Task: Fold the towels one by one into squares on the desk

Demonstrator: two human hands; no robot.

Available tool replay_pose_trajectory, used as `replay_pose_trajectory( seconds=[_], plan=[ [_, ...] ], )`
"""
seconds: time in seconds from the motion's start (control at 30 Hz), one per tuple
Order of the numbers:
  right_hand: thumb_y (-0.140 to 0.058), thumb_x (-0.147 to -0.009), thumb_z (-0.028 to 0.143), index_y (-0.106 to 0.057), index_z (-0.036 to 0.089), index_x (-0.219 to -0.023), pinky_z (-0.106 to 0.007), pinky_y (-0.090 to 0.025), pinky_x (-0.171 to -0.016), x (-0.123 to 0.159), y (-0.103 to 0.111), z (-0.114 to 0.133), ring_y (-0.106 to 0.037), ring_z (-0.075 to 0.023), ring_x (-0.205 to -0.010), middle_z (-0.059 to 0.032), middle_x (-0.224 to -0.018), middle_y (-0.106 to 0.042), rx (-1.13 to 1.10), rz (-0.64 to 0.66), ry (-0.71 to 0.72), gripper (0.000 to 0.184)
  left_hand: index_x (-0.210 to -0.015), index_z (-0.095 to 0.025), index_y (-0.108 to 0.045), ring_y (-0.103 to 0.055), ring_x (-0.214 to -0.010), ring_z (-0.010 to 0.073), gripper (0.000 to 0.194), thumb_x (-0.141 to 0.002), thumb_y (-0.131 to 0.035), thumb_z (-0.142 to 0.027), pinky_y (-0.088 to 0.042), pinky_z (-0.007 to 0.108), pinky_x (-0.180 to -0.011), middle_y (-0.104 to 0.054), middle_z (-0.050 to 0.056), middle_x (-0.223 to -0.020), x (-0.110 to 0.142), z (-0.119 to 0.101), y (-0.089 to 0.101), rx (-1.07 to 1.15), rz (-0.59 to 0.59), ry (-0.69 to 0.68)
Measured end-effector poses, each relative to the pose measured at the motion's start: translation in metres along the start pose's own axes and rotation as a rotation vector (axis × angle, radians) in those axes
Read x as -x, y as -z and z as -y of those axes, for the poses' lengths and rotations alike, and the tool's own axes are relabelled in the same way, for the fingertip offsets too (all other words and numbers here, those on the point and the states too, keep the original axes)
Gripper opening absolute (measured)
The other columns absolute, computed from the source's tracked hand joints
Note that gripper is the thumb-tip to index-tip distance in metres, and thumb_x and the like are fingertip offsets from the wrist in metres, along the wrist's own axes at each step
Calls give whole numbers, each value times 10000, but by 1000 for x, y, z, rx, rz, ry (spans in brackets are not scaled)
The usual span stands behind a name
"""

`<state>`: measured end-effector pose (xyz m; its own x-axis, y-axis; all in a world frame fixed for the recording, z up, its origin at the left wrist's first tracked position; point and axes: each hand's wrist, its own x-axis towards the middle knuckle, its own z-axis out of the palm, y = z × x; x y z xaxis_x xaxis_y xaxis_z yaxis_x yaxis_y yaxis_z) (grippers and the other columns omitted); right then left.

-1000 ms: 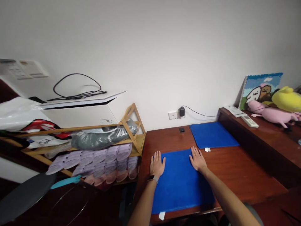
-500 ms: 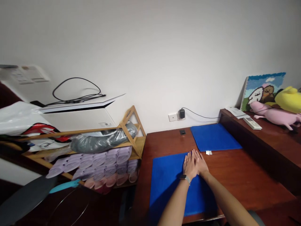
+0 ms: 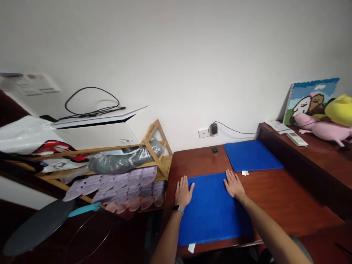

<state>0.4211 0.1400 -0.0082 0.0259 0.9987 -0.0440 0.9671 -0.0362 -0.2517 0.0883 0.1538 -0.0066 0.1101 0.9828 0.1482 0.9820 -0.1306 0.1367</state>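
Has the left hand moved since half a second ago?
Yes, leftward: the left hand has gone from right of the black wall plug to left of it.

Near cloth (image 3: 210, 209): lay on the desk (image 3: 283, 201).
Left hand (image 3: 183, 193): lay at near cloth's far-left corner.
Right hand (image 3: 234, 186): lay at near cloth's far-right corner.
Second cloth (image 3: 253, 156): lay behind-right of near cloth.
Rack (image 3: 165, 165): stood left of near cloth.

Left of the left grip (image 3: 183, 193), a wooden rack (image 3: 166, 165) is holding lilac slippers (image 3: 121, 179) and, higher up, a white box (image 3: 96, 135) with a black cable (image 3: 95, 114) lying on top. Well right of the right grip (image 3: 234, 186), a remote (image 3: 297, 139), a pink plush toy (image 3: 323, 130) and a yellow one (image 3: 341, 112) are resting before a leaning picture (image 3: 302, 104).
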Motion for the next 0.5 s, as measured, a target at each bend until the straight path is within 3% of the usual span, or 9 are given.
replay_pose_trajectory(
  seconds=[0.23,0.37,0.5],
  plan=[
    [-153,-1053,473,-167,82,-1668,-403,-34,-1305,0,-4,-2,-81,-198,-1616,-80,-1743,-161,24,1,5,729,-1662,-141,-228,-234,-1597,256,798,-1042,-126,-633,-208,473,-1303,-303,111,-1710,-1,-5,-5,12,5,14],
    [-166,-1056,467,-159,84,-1668,-409,-45,-1307,-3,5,0,-85,-205,-1616,-80,-1745,-142,35,39,-5,723,-1653,-138,-264,-243,-1594,249,804,-1039,-118,-637,-196,461,-1306,-317,113,-1705,-1,-7,-2,25,-1,24],
    [-139,-1067,474,-136,84,-1670,-421,-79,-1311,14,13,1,-77,-200,-1615,-89,-1747,-112,5,-10,11,718,-1646,-125,-281,-242,-1595,255,805,-1040,-115,-629,-188,465,-1305,-311,116,-1706,-1,-8,-1,33,5,28]
  ],
)
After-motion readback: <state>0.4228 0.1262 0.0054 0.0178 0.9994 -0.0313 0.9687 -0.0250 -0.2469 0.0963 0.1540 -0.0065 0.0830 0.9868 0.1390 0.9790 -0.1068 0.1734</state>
